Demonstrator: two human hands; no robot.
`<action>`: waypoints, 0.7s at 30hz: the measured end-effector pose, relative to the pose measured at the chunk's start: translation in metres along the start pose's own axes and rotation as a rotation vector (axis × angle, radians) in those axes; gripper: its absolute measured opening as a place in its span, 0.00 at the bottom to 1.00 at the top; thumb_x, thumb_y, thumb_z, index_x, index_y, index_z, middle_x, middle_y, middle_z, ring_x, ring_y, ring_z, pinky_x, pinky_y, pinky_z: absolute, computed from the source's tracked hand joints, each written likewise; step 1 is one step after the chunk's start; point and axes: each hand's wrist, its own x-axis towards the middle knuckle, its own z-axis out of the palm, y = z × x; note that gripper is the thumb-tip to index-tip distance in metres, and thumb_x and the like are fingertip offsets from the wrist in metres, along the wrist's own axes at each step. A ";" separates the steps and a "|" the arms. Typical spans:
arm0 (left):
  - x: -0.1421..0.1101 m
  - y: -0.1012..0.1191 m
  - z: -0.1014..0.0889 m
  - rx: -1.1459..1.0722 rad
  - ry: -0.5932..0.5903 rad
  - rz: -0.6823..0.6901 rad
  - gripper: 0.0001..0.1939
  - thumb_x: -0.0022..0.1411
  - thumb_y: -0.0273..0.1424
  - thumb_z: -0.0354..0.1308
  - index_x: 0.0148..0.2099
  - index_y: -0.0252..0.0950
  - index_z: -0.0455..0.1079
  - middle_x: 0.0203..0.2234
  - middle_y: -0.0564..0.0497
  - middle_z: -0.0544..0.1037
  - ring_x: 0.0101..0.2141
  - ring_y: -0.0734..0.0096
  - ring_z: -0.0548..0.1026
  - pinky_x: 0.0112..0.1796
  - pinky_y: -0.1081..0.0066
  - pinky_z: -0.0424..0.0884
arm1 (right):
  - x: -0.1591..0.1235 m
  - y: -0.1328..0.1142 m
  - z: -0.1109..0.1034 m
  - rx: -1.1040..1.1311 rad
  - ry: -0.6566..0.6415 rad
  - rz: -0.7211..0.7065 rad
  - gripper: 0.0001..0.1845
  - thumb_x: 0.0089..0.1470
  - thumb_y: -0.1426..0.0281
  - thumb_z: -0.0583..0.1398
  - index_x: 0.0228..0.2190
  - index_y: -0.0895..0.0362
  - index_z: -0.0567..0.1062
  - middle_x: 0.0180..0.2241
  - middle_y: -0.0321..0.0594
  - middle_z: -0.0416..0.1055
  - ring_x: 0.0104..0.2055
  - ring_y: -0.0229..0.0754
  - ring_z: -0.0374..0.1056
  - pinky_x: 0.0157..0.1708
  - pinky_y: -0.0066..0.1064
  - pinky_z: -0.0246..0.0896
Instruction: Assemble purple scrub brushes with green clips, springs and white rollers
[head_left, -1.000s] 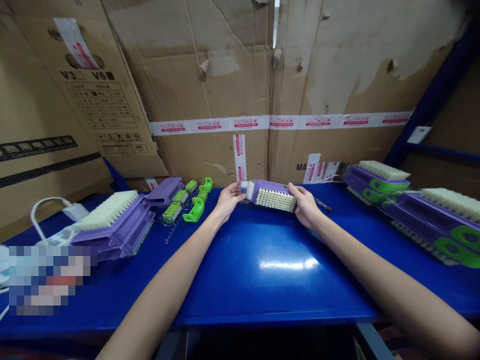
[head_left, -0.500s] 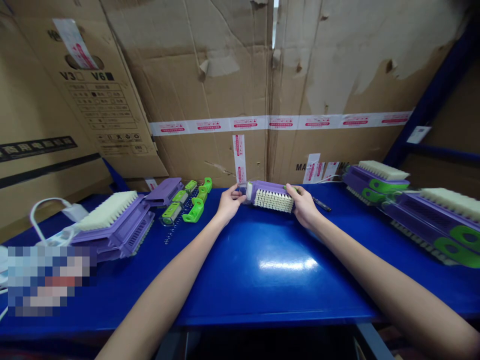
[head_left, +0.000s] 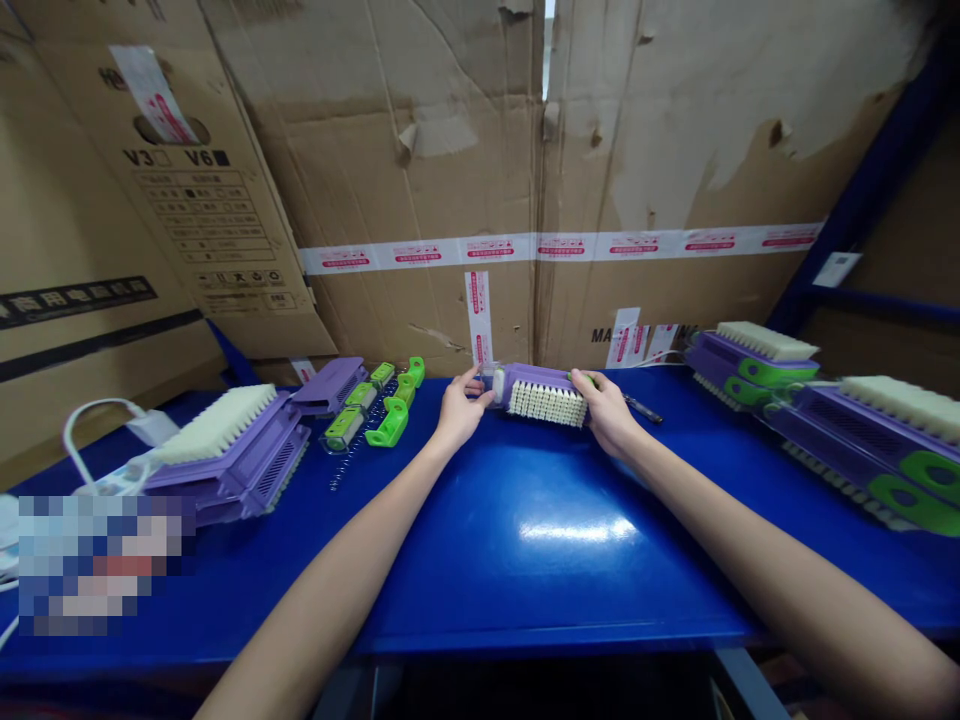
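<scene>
Between my hands is a purple brush (head_left: 547, 393) with pale bristles turned toward me, a clear plastic piece at its left end. My left hand (head_left: 463, 405) pinches that clear end between thumb and fingers. At the other end, my right hand (head_left: 606, 408) grips the purple body near a bit of green. A dark pen-like tool (head_left: 643, 409) lies just beyond my right hand. Left of my hands are green-and-clear parts (head_left: 346, 426), bright green end caps (head_left: 388, 425), a row of thin metal springs (head_left: 343, 466) and a purple casing (head_left: 330, 386).
Purple brushes with green ends (head_left: 754, 365) stand stacked at the right. More purple brush bodies (head_left: 225, 450) are piled at the left, beside a white cable and plug (head_left: 154, 425). Cardboard (head_left: 420, 180) walls the back of the blue table (head_left: 555, 590).
Almost nothing differs. Both hands keep their hold on the brush, and the view has shifted very slightly.
</scene>
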 end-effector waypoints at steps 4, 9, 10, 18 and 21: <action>-0.001 -0.001 -0.001 0.027 -0.033 0.008 0.28 0.46 0.20 0.62 0.53 0.33 0.69 0.32 0.49 0.71 0.31 0.73 0.70 0.38 0.68 0.71 | 0.002 0.003 -0.002 -0.053 -0.001 -0.046 0.25 0.41 0.48 0.63 0.34 0.54 0.72 0.31 0.37 0.71 0.36 0.44 0.67 0.34 0.33 0.63; -0.004 -0.004 -0.002 0.121 -0.095 0.102 0.27 0.48 0.21 0.61 0.53 0.37 0.69 0.34 0.49 0.69 0.33 0.73 0.70 0.37 0.71 0.71 | -0.002 0.001 -0.001 -0.190 -0.001 -0.181 0.22 0.42 0.50 0.63 0.33 0.55 0.74 0.34 0.38 0.71 0.38 0.44 0.65 0.41 0.35 0.60; -0.005 -0.005 -0.002 0.132 -0.107 0.117 0.28 0.48 0.21 0.61 0.53 0.38 0.69 0.34 0.50 0.69 0.33 0.73 0.70 0.36 0.72 0.71 | -0.003 0.000 0.000 -0.209 -0.009 -0.196 0.22 0.43 0.51 0.63 0.33 0.54 0.74 0.34 0.38 0.71 0.38 0.44 0.65 0.42 0.35 0.60; -0.007 -0.012 0.006 0.088 -0.122 0.027 0.31 0.45 0.22 0.64 0.54 0.36 0.67 0.36 0.49 0.68 0.33 0.73 0.71 0.34 0.73 0.72 | -0.007 -0.001 0.001 -0.213 -0.015 -0.217 0.21 0.44 0.52 0.62 0.34 0.54 0.73 0.35 0.39 0.71 0.39 0.44 0.64 0.42 0.36 0.59; -0.007 -0.014 0.007 0.092 -0.130 0.021 0.34 0.44 0.22 0.65 0.55 0.35 0.65 0.39 0.47 0.68 0.34 0.71 0.71 0.35 0.71 0.71 | -0.005 0.003 0.000 -0.172 -0.019 -0.202 0.20 0.44 0.52 0.63 0.33 0.54 0.74 0.35 0.38 0.71 0.39 0.45 0.65 0.42 0.35 0.59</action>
